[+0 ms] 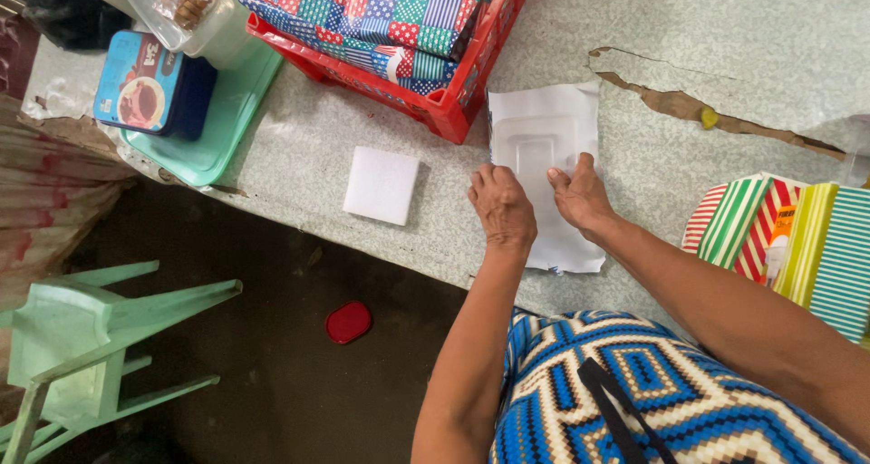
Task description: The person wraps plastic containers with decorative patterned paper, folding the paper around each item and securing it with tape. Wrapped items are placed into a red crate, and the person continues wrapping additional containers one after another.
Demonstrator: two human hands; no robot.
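A clear plastic rectangular box (540, 144) lies on a white sheet of wrapping paper (553, 120) on the speckled table (308, 147). My left hand (501, 206) rests on the sheet's left edge, fingers curled down on the paper. My right hand (580, 195) presses on the paper just beside the box, fingers flat. A small white square block (381, 185) lies on the table to the left of my hands, apart from them.
A red crate (441, 111) holds patchwork-patterned wrapped parcels. A green tray (227, 120) carries a blue tin (149, 83) and a clear container. Striped wrapping paper (797, 237) sits at right. The tabletop is torn (698, 111). A green chair (82, 337) and red lid (348, 322) are below.
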